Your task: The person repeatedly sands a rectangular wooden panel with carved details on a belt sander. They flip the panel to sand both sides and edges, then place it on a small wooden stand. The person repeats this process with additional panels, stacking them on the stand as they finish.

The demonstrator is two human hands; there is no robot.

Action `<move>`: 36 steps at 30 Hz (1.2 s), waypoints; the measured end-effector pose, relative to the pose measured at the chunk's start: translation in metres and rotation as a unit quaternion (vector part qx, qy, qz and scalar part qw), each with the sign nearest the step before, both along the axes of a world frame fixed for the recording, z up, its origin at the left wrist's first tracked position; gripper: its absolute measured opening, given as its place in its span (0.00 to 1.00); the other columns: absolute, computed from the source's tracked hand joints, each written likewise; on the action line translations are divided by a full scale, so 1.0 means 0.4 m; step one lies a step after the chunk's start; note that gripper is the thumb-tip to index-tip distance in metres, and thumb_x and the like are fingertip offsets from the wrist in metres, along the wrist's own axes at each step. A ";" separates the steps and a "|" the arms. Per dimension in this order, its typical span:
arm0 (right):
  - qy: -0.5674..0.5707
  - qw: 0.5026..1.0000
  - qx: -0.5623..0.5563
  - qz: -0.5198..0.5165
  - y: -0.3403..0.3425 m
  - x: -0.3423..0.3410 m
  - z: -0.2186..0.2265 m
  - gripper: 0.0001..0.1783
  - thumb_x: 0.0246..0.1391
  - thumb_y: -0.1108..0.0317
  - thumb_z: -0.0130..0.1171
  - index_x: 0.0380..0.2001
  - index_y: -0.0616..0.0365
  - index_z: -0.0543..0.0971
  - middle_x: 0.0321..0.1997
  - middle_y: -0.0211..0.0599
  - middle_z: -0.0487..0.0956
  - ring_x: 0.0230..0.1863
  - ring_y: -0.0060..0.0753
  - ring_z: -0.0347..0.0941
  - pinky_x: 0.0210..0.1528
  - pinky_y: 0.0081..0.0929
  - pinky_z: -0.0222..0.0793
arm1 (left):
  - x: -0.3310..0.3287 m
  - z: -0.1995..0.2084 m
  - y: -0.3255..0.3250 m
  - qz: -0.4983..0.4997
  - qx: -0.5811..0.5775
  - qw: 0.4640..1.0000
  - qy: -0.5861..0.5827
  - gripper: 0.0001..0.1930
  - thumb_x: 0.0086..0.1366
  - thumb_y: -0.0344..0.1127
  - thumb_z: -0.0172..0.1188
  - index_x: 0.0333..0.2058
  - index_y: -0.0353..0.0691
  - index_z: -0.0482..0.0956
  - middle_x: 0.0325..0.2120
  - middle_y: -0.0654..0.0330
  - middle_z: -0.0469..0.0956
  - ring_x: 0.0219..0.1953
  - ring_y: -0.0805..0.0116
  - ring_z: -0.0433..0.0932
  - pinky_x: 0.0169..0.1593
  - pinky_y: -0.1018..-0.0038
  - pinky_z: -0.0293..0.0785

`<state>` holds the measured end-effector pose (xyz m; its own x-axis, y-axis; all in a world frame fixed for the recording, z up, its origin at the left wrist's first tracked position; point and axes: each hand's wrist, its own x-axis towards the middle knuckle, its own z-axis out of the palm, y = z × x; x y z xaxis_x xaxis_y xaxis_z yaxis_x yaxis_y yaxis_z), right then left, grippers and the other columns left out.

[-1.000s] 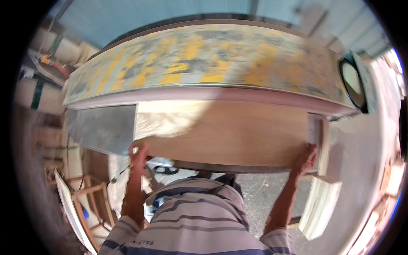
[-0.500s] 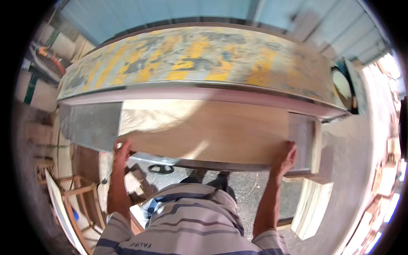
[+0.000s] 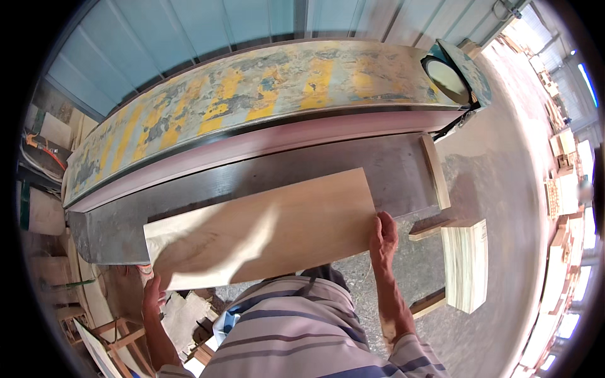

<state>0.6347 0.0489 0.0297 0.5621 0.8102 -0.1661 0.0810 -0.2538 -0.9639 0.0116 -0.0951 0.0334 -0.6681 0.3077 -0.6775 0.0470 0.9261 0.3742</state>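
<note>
A wide, pale wooden board is held between my two hands in front of my body. My left hand grips its near left corner, and my right hand grips its right end with curled fingers. Its far part lies over a dark flat machine table, while the near part reaches past that table's front edge toward my striped shirt. Behind the table runs a pinkish upright strip below a long worn machine top with yellow and grey stripes.
A round-ended green part sits at the machine's right end. A wooden strip edges the table's right side. To my right a stack of pale boards rests on wooden blocks. A wooden frame stands at lower left, near scraps on the floor.
The board has come away from the pinkish strip toward my body and now tilts, its right end farther away. Both hands have moved left with it, and the view has turned.
</note>
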 end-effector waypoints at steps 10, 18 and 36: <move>-0.057 0.988 -0.092 0.114 0.051 0.051 0.052 0.24 0.53 0.52 0.55 0.42 0.62 0.75 0.38 0.36 0.74 0.42 0.28 0.69 0.45 0.27 0.64 | -0.042 -0.190 0.077 0.198 0.346 0.913 -0.086 0.30 0.58 0.62 0.49 0.48 0.43 0.73 0.43 0.57 0.75 0.43 0.61 0.75 0.47 0.65 0.72; 0.183 0.962 0.183 -0.084 0.172 0.109 0.098 0.27 0.60 0.48 0.38 0.46 0.60 0.73 0.43 0.33 0.72 0.47 0.24 0.63 0.52 0.24 0.55 | 0.025 -0.036 0.275 0.269 0.600 0.742 -0.133 0.24 0.62 0.55 0.47 0.47 0.43 0.70 0.44 0.61 0.73 0.46 0.63 0.71 0.47 0.65 0.70; 0.157 0.965 0.210 -0.029 0.223 0.208 -0.022 0.23 0.62 0.51 0.37 0.43 0.59 0.72 0.42 0.33 0.73 0.45 0.27 0.66 0.48 0.25 0.61 | 0.135 -0.090 0.379 0.307 0.608 0.720 -0.132 0.14 0.63 0.51 0.48 0.25 0.51 0.71 0.16 0.71 0.68 0.14 0.79 0.60 0.18 0.81 0.56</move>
<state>0.7180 0.1381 0.0211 0.5836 0.8120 0.0017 -0.2337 0.1700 -0.9573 0.0656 0.0563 -0.0024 -0.8288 0.4820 -0.2843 -0.4524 -0.2782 0.8473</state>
